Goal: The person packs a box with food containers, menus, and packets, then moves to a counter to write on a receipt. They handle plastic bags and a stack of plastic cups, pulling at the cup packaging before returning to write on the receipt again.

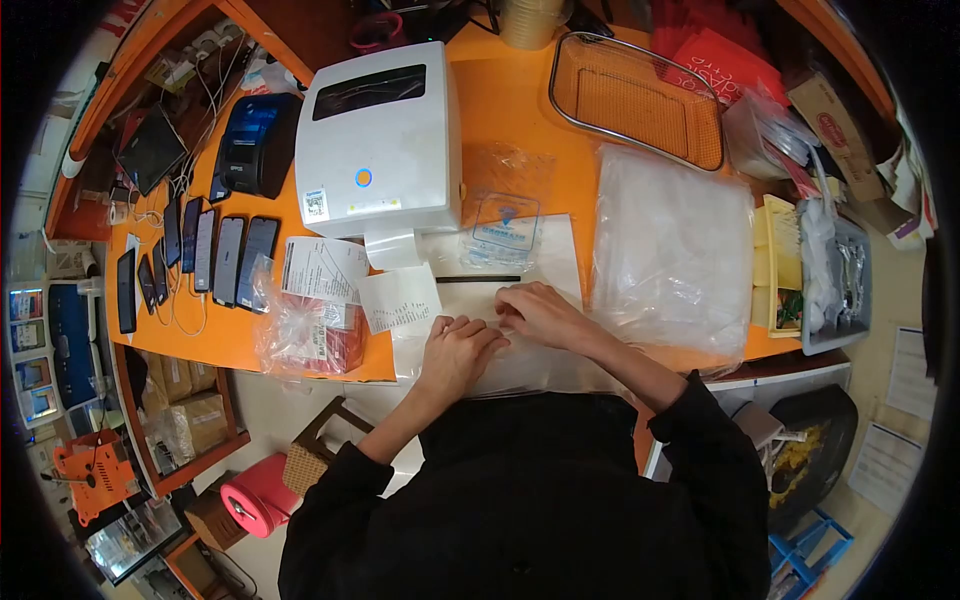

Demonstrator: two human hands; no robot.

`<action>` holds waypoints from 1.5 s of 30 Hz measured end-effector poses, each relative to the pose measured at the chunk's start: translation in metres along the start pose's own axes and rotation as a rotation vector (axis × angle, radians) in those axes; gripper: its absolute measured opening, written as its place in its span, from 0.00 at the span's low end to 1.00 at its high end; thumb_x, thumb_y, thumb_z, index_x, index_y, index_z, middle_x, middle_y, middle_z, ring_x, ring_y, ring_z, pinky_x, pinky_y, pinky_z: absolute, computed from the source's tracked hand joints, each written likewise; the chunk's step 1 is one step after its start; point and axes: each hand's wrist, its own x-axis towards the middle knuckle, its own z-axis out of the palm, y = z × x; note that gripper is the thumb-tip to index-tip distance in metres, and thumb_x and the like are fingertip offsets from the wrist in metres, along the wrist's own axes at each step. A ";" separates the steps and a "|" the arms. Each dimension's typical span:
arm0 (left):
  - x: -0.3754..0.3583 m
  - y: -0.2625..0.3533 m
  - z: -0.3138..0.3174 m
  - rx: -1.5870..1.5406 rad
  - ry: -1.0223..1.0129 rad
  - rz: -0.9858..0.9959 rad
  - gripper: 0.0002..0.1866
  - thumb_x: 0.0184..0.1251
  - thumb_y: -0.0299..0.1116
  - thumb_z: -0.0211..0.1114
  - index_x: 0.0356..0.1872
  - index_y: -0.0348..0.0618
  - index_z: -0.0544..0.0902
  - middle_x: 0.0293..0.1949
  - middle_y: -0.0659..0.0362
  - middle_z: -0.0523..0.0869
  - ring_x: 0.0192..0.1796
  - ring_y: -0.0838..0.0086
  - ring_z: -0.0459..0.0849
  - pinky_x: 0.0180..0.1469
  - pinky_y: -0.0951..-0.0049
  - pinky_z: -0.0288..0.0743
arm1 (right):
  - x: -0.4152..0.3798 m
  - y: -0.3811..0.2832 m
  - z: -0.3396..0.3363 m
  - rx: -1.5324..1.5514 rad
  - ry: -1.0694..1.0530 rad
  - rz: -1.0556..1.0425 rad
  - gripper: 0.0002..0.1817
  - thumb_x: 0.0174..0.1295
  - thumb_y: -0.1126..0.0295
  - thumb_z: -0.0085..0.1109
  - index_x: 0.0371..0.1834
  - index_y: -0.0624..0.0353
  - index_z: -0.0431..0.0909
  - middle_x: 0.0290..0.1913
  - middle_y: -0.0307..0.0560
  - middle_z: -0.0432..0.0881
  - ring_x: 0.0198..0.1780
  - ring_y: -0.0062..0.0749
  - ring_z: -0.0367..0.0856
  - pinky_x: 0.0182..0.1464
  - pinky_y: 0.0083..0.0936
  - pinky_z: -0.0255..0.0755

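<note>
My left hand (pixel 461 352) is closed, its fingers curled over the front part of a white sheet (pixel 560 262) on the orange table. Beside it, my right hand (pixel 540 314) has its fingertips pinched together just below a thin black stick (pixel 478 279), perhaps a pen. What either hand holds is too small or hidden to make out. Clear plastic (pixel 540 372) seems to lie under and in front of both hands. A printed paper slip (pixel 402 300) hangs from the white label printer (pixel 380 150), left of my hands. Beyond them lies a clear bag with blue print (pixel 506 232).
A stack of clear plastic bags (pixel 672 250) lies on the right, with a wire basket (pixel 640 95) behind it. Several phones (pixel 228 262) with cables are on the left. A bagged red packet (pixel 318 335) sits near the front edge. Bins (pixel 785 265) stand far right.
</note>
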 end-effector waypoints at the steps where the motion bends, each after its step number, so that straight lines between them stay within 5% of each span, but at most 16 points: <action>1: -0.001 0.001 -0.002 -0.031 -0.036 -0.007 0.05 0.52 0.34 0.64 0.26 0.44 0.81 0.24 0.62 0.80 0.30 0.69 0.78 0.35 0.70 0.67 | 0.000 0.002 0.004 0.001 -0.001 -0.002 0.08 0.50 0.70 0.58 0.27 0.64 0.73 0.32 0.56 0.79 0.39 0.51 0.76 0.40 0.39 0.69; 7: 0.009 0.009 -0.003 0.034 -0.123 -0.343 0.06 0.52 0.35 0.64 0.26 0.46 0.80 0.25 0.59 0.80 0.27 0.63 0.81 0.31 0.69 0.72 | -0.004 0.004 0.008 -0.002 -0.038 -0.052 0.07 0.50 0.74 0.56 0.29 0.66 0.73 0.37 0.58 0.77 0.41 0.52 0.74 0.42 0.38 0.68; 13: 0.012 0.009 -0.004 0.022 0.045 -0.155 0.07 0.49 0.35 0.66 0.28 0.47 0.79 0.32 0.61 0.77 0.33 0.67 0.78 0.34 0.70 0.71 | -0.008 0.002 0.001 -0.030 -0.007 -0.086 0.07 0.52 0.71 0.56 0.31 0.63 0.76 0.33 0.56 0.79 0.39 0.53 0.76 0.40 0.39 0.68; 19: 0.003 0.000 -0.003 0.046 -0.005 -0.003 0.06 0.50 0.36 0.65 0.24 0.46 0.80 0.27 0.64 0.78 0.35 0.71 0.76 0.41 0.71 0.65 | -0.005 -0.009 -0.014 -0.029 -0.112 0.039 0.07 0.53 0.71 0.56 0.31 0.64 0.77 0.32 0.55 0.80 0.37 0.48 0.78 0.39 0.35 0.69; 23: -0.007 -0.003 0.002 -0.032 -0.103 -0.022 0.07 0.51 0.37 0.65 0.29 0.46 0.80 0.26 0.64 0.78 0.34 0.71 0.76 0.41 0.72 0.64 | -0.003 0.001 0.003 -0.033 0.007 -0.044 0.06 0.51 0.72 0.57 0.30 0.62 0.76 0.32 0.56 0.78 0.39 0.52 0.75 0.39 0.39 0.68; 25: -0.006 -0.003 0.003 0.037 -0.135 -0.191 0.10 0.50 0.36 0.66 0.34 0.48 0.80 0.26 0.64 0.77 0.32 0.71 0.76 0.41 0.71 0.62 | -0.004 0.001 0.008 -0.090 0.034 -0.079 0.06 0.50 0.73 0.56 0.30 0.62 0.76 0.33 0.56 0.78 0.39 0.52 0.75 0.39 0.39 0.68; 28: 0.004 0.008 -0.003 0.120 -0.018 -0.153 0.14 0.48 0.36 0.67 0.37 0.49 0.78 0.27 0.63 0.77 0.33 0.71 0.76 0.41 0.70 0.62 | -0.003 0.005 0.008 -0.066 0.003 -0.120 0.06 0.48 0.75 0.55 0.30 0.63 0.75 0.34 0.57 0.77 0.39 0.52 0.75 0.40 0.38 0.69; 31: 0.011 0.011 -0.006 0.166 0.117 -0.080 0.12 0.46 0.36 0.68 0.33 0.49 0.78 0.29 0.63 0.76 0.35 0.71 0.75 0.42 0.69 0.61 | -0.005 0.005 0.007 -0.100 0.010 -0.097 0.06 0.50 0.74 0.54 0.31 0.62 0.76 0.33 0.56 0.78 0.39 0.51 0.76 0.40 0.37 0.69; 38: -0.002 0.002 0.003 0.124 0.042 -0.015 0.08 0.47 0.34 0.66 0.27 0.47 0.77 0.29 0.63 0.77 0.37 0.71 0.76 0.43 0.70 0.64 | -0.003 0.001 -0.004 -0.073 -0.091 0.008 0.06 0.52 0.71 0.55 0.31 0.62 0.77 0.32 0.54 0.80 0.38 0.48 0.77 0.41 0.37 0.69; 42: -0.006 0.000 0.004 -0.082 -0.016 -0.097 0.06 0.53 0.34 0.62 0.27 0.45 0.76 0.27 0.60 0.80 0.32 0.65 0.80 0.35 0.67 0.70 | -0.007 -0.002 0.009 -0.127 0.069 -0.065 0.07 0.52 0.72 0.56 0.32 0.64 0.77 0.34 0.55 0.79 0.41 0.50 0.76 0.44 0.37 0.68; 45: -0.004 0.004 0.000 -0.065 -0.054 -0.173 0.06 0.55 0.33 0.61 0.30 0.44 0.77 0.27 0.59 0.80 0.29 0.62 0.80 0.29 0.66 0.72 | -0.005 0.003 0.009 -0.060 -0.037 -0.057 0.08 0.51 0.74 0.54 0.34 0.64 0.74 0.40 0.57 0.76 0.44 0.51 0.72 0.45 0.36 0.67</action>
